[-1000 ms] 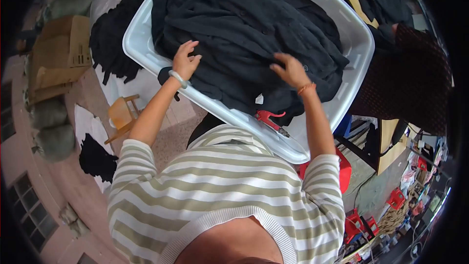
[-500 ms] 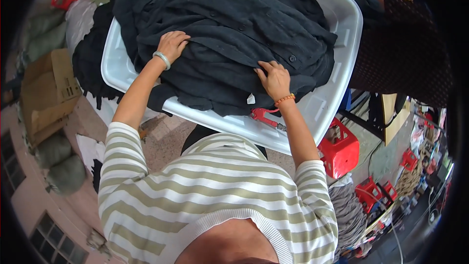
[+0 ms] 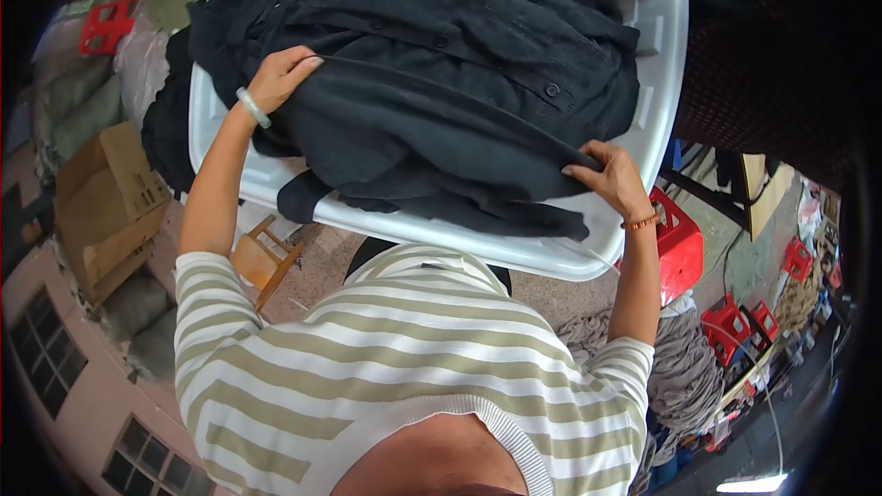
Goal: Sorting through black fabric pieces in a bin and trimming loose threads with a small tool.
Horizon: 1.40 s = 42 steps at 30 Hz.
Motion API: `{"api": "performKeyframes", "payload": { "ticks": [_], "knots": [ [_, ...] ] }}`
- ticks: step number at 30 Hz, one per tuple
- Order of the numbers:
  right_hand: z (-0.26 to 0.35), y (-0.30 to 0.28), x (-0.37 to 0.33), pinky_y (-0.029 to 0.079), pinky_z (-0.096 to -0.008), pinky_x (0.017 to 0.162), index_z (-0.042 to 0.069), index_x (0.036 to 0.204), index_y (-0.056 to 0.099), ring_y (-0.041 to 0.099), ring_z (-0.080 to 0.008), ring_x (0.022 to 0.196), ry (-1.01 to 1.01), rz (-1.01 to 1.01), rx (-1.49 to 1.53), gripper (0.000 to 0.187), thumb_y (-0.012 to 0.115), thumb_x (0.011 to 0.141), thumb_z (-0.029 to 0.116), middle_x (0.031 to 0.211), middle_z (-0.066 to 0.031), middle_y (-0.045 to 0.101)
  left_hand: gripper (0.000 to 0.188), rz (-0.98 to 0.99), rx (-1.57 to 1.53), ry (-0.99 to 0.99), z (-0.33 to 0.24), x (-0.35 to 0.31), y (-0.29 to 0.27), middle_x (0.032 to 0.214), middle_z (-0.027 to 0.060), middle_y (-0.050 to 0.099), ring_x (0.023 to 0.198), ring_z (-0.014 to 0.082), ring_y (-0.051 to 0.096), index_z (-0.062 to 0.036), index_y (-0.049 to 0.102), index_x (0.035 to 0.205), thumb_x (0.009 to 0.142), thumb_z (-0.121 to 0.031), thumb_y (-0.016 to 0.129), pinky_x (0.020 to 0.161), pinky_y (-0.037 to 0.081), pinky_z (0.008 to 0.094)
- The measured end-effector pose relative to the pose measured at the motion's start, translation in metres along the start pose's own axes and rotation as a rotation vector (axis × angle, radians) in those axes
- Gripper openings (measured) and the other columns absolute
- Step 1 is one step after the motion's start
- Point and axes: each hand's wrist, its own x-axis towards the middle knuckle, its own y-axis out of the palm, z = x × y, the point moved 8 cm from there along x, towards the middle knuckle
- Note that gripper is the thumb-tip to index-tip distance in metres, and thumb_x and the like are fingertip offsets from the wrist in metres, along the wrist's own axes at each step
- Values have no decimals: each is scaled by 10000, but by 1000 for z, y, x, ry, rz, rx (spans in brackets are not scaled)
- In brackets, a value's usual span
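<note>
A black garment (image 3: 413, 133) is stretched between my two hands, its upper edge pulled into a nearly straight fold. My left hand (image 3: 283, 78) pinches that edge at the left, thumb pressed against the fingers. At the right end my right hand (image 3: 608, 176) grips the same edge between thumb and fingers. Beneath and beyond lies a heap of black clothing, with a buttoned black garment (image 3: 487, 50) on top. The heap fills a large white plastic tub (image 3: 678, 64), and some cloth hangs over its near rim.
Red plastic stools (image 3: 680, 253) stand right of the tub. A person in dark dotted clothing (image 3: 753, 83) is close at the right. On the left are an open cardboard box (image 3: 106, 207) and a small wooden stool (image 3: 262, 262). Grey cloth (image 3: 684, 367) is piled at the lower right.
My hands have moved apart, left hand leftward and right hand rightward, drawing the garment edge taut and raised. The red-handled tool and white tag at the near side no longer show.
</note>
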Motion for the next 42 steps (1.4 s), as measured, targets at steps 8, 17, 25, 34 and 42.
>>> {"api": "performKeyframes", "payload": {
  "ticks": [8,17,25,34,42],
  "knots": [
    [-64,17,39,416,-234,619,13,826,576,494,-52,707,-52,-223,66,144,654,869,126,726,2,560,209,-314,184,-16,53,-15,-40,762,69,611,730,102,551,11,625,939,936,-192,574,697,451,249],
    [-72,23,82,470,-230,648,-3,957,659,557,-70,689,-32,-416,505,164,658,874,139,741,-1,616,239,-404,87,-143,115,-35,-68,749,-19,590,716,52,500,11,646,915,950,-212,567,673,425,209],
    [3,-4,67,457,-254,595,60,918,678,557,-114,643,-115,-784,6,78,664,865,116,833,-34,611,255,-482,151,-135,97,-27,-55,760,123,642,691,190,614,-9,652,933,910,-256,594,671,469,292],
    [229,102,168,521,-319,728,78,1194,601,648,-275,888,-718,-281,194,354,660,853,152,1122,-103,636,234,-428,38,-154,75,-32,-53,769,-22,578,757,41,499,9,626,919,936,-222,595,710,418,203],
    [232,162,225,507,-343,754,-11,966,682,667,-282,797,-483,125,292,212,638,844,157,854,-164,688,263,-172,-467,-278,107,-32,-40,787,-50,589,754,41,511,7,646,929,898,-255,648,714,420,207]
  ]
}}
